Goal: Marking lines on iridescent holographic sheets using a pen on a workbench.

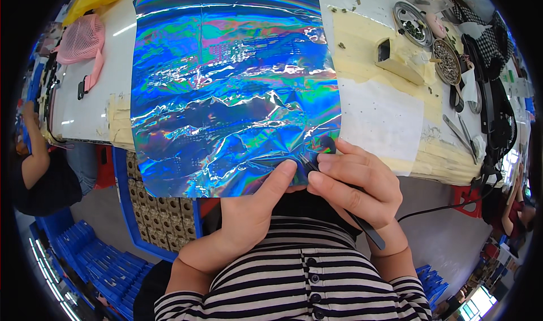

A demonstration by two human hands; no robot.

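Note:
A large sheet of shiny blue holographic film point(226, 114) lies over the front edge of the table, creased and wrinkled toward its lower side. My left hand point(249, 213) grips the film's lower edge, with the thumb on top and the fingers hidden underneath. Close beside it, my right hand point(365, 188) is closed around dark tweezers point(366, 229). Their tips point up and left at the film near my left thumb. Whatever is between the tips is too small to make out. A small dark rounded patch point(328, 145) shows by my right fingertips.
Right of the film are a paper sheet point(382, 114), a tape-covered block point(404, 63), round dishes of small parts point(447, 61) and more tweezers point(459, 135). A pink mesh item point(82, 41) lies left. Below the table edge stands a blue crate point(125, 199) of metal blocks. Other people sit at both sides.

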